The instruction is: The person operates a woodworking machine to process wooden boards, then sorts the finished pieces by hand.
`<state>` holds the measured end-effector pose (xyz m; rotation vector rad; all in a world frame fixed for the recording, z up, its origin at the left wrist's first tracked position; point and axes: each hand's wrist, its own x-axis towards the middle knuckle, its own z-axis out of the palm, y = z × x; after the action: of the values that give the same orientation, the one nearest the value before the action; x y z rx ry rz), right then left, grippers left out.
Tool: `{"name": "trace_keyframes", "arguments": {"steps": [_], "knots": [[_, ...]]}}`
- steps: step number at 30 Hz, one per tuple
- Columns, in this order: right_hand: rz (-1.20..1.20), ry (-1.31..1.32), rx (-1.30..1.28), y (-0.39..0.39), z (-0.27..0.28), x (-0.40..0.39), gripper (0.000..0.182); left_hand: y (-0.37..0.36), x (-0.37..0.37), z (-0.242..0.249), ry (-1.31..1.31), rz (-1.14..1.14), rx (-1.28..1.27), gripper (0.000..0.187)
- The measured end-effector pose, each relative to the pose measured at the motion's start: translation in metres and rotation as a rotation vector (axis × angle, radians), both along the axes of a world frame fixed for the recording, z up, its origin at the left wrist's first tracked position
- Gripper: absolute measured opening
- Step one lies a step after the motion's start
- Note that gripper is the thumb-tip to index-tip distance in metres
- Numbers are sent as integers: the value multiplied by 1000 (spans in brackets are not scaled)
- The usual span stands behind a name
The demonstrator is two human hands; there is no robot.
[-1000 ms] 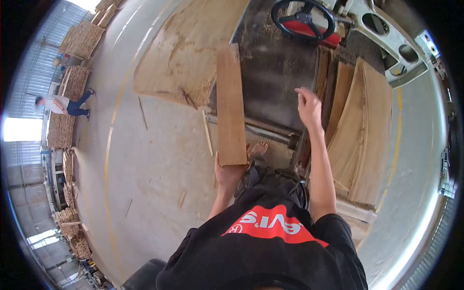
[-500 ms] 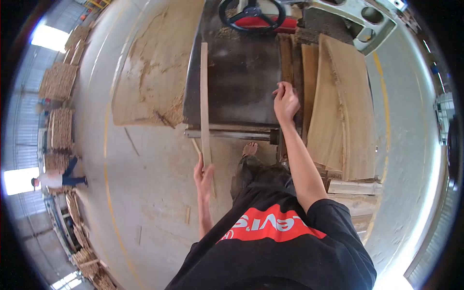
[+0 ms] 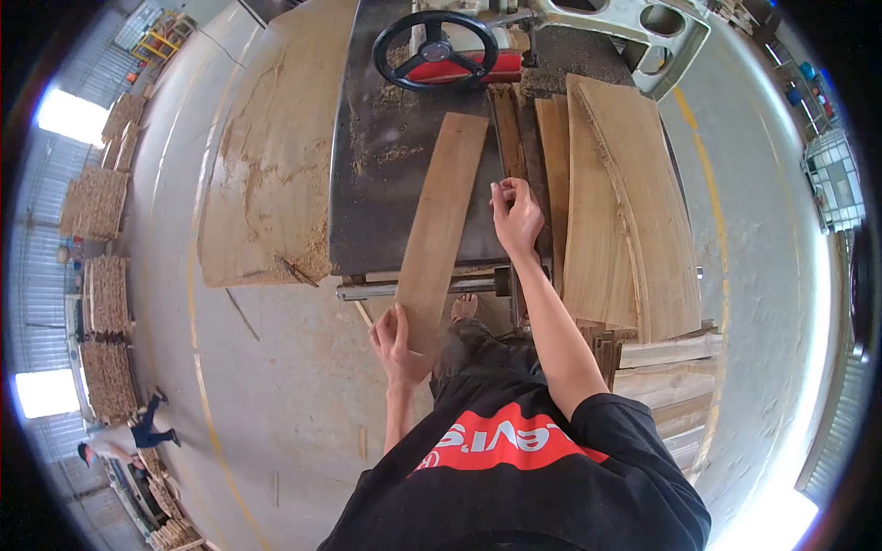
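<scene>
Brown board (image 3: 444, 216) with its near end in the left hand (image 3: 401, 353), right hand (image 3: 520, 220) outstretched, half-curled

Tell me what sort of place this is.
Probably a woodworking shop or timber mill. A plank extends over a dark machine table with a black handwheel and what looks like sawdust; more boards lie to the right, and stacks of wood line the left.

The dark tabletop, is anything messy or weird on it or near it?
Yes: sawdust is scattered on the tabletop, and a bare foot shows below its edge, which seems risky. The plank in the left hand slants over the tabletop.
</scene>
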<state>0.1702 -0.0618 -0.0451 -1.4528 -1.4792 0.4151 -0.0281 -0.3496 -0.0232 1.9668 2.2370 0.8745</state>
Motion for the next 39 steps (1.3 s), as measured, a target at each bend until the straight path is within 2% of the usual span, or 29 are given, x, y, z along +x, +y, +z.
{"name": "trace_keyframes", "arguments": {"steps": [3,6,10,11,16,20,26,31,39], "knots": [[49,73,-4,-3,-2,4,24,21,10,-8,12,-39,20,110],[42,37,38,-8,-1,4,23,39,15,-10,2,-101,49,114],[33,38,78,-6,1,3,24,56,19,14,-14,-244,-29,110],[17,25,86,-8,3,2,19,62,20,13,-13,-281,-41,109],[22,17,37,-9,10,3,12,84,27,-13,-17,-434,-148,103],[3,118,59,-10,14,4,12,95,36,-29,-144,-459,-31,102],[-3,111,65,-9,11,5,9,118,31,-11,14,-470,-105,98],[-22,76,81,-7,7,5,6,151,27,-8,32,-500,-72,99],[-65,8,122,-8,10,2,10,222,18,10,269,-545,-58,93]]}}
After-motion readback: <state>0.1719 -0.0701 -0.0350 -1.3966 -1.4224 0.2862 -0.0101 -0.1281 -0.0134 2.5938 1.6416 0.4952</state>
